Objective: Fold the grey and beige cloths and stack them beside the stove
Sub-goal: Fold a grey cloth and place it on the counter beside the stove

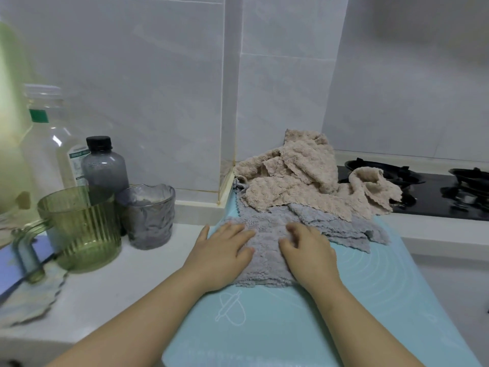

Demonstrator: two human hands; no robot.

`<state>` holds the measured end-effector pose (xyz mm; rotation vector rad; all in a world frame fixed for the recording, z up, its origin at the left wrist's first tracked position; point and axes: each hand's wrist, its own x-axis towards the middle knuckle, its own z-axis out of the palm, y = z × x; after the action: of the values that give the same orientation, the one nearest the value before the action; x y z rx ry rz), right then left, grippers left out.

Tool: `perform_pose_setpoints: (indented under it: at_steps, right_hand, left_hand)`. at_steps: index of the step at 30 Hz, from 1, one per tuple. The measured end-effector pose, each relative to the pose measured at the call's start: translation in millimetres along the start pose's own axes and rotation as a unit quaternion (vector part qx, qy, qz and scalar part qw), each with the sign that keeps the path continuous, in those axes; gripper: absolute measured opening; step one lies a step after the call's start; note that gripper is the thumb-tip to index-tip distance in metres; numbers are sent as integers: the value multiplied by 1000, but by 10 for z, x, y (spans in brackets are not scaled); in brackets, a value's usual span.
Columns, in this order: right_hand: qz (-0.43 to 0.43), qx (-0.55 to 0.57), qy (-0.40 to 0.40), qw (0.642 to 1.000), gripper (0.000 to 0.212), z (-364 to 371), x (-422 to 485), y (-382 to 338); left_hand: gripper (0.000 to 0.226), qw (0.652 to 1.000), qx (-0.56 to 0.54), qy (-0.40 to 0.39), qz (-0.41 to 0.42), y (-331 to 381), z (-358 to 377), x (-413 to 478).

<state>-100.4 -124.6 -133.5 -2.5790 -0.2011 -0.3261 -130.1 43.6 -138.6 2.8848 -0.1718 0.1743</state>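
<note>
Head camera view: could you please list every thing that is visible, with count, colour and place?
grey cloths: several, exact count unclear, grey, on the mat, nearest one under both hands
beige cloths: a heap, count unclear, beige, behind the grey ones, one end on the stove
mat: one, light blue, on the counter
stove: one, black, right rear
ribbed cup: one, green, left
textured cup: one, grey, beside the green one
small bottle: one, grey with black cap, behind the cups
large bottle: one, clear, far left
left hand: flat on grey cloth
right hand: flat on grey cloth
</note>
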Motion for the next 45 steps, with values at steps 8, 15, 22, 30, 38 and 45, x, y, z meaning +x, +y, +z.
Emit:
perform_pose_setpoints:
  at_steps: [8, 15, 22, 30, 38, 45]
  right_hand:
    - [38, -55, -29, 997, 42, -21, 49, -27]
    - [56, 5, -41, 998, 35, -98, -34, -103]
    - [153, 207, -141, 956, 23, -349, -81, -344]
    - [298, 658, -168, 670, 27, -883, -36, -433]
    - [348, 714, -64, 604, 34, -1565, 7, 436]
    - [422, 579, 15, 698, 20, -2409, -238, 1834]
  left_hand:
    - [79, 998, -58, 22, -30, -28, -25, 7]
    - [76, 997, -58, 7, -40, -1, -81, -46]
    - [36, 993, -30, -96, -60, -57, -138, -63]
    - [34, 888, -429, 5, -162, 311, -601, 116]
    - [75, 696, -650, -193, -234, 1309, -661, 669]
    - [36, 780, -575, -230, -81, 2934, -178, 1093]
